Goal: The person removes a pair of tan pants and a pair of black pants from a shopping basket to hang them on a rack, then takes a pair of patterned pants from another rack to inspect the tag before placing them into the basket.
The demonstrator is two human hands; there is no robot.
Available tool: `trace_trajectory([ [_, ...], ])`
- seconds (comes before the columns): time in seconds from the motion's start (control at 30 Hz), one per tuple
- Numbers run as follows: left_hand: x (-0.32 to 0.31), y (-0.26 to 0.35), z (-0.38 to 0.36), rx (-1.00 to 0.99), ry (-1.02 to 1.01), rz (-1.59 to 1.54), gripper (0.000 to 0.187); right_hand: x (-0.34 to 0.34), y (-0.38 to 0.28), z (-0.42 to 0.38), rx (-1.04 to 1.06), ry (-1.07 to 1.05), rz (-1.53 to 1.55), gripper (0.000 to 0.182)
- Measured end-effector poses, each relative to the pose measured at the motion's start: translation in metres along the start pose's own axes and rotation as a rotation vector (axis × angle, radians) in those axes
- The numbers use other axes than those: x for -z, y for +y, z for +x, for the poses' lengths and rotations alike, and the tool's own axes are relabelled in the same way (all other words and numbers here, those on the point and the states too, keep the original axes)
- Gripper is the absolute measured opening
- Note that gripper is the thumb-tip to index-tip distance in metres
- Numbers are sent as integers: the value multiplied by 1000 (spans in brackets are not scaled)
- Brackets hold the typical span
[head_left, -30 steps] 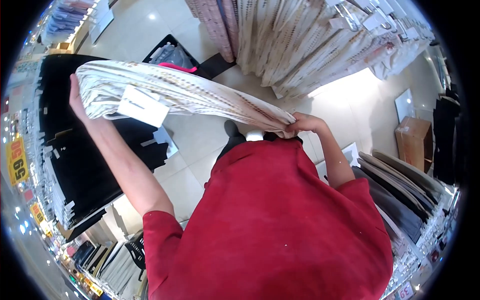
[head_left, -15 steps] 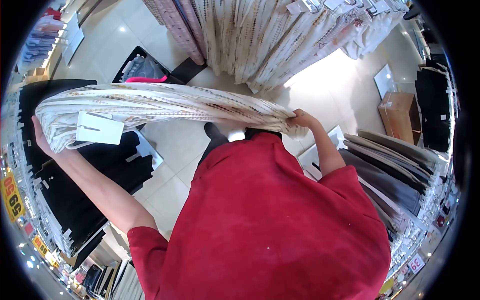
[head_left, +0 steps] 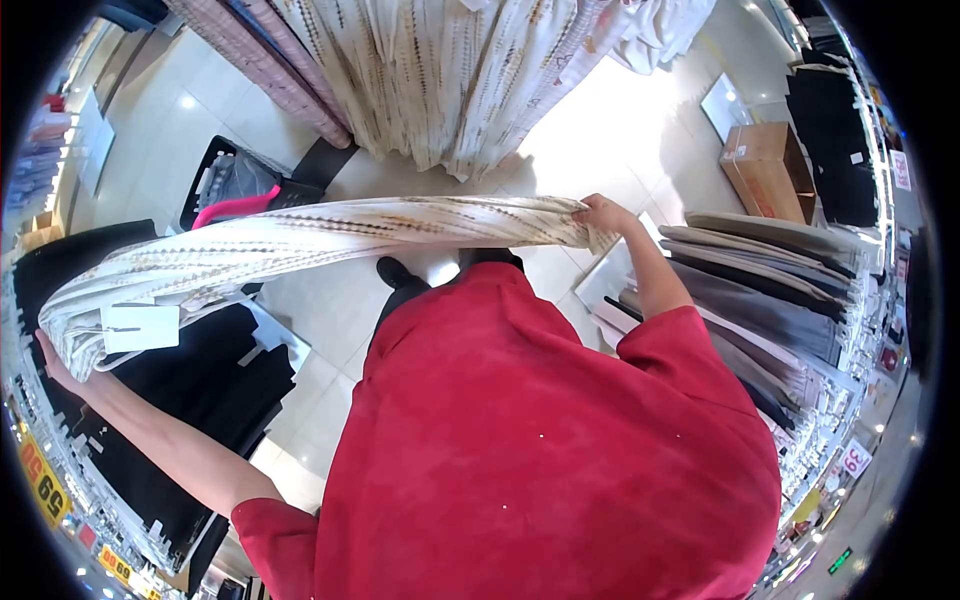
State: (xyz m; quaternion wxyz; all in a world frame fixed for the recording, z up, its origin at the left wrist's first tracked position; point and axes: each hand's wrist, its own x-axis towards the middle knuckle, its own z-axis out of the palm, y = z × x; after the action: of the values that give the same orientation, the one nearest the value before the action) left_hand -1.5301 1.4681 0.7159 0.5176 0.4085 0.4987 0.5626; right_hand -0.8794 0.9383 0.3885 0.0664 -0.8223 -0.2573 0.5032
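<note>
A long white garment with brown and gold streaks [head_left: 330,232] is stretched across the view between my hands, partly twisted. At its far left end my left hand [head_left: 60,362] holds the bunched cloth, with its fingers partly hidden behind it. A white tag [head_left: 140,328] hangs on the garment near that end. On the other end my right hand [head_left: 603,215] is closed, its fingers gripping the cloth.
Similar patterned garments [head_left: 430,80] hang ahead. A black basket [head_left: 207,180] with a pink handle stands on the floor. Dark clothes [head_left: 190,410] hang at left, grey and beige trousers [head_left: 760,290] at right, near a cardboard box [head_left: 760,170].
My left hand has moved down and left with its end of the garment. The right hand is slightly higher in view, and the cloth looks straighter. The surroundings have shifted left.
</note>
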Motion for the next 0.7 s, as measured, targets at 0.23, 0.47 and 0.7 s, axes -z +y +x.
trace_trajectory([
  [0.23,52,-17,37,91,-201,-95,42,20,21,8,224,8,337,30],
  [0.47,62,-34,33,102,-119,-34,45,48,-11,-31,147,462,276,33],
  [0.7,93,-67,34,185,-72,26,48,90,6,-40,173,319,524,22],
])
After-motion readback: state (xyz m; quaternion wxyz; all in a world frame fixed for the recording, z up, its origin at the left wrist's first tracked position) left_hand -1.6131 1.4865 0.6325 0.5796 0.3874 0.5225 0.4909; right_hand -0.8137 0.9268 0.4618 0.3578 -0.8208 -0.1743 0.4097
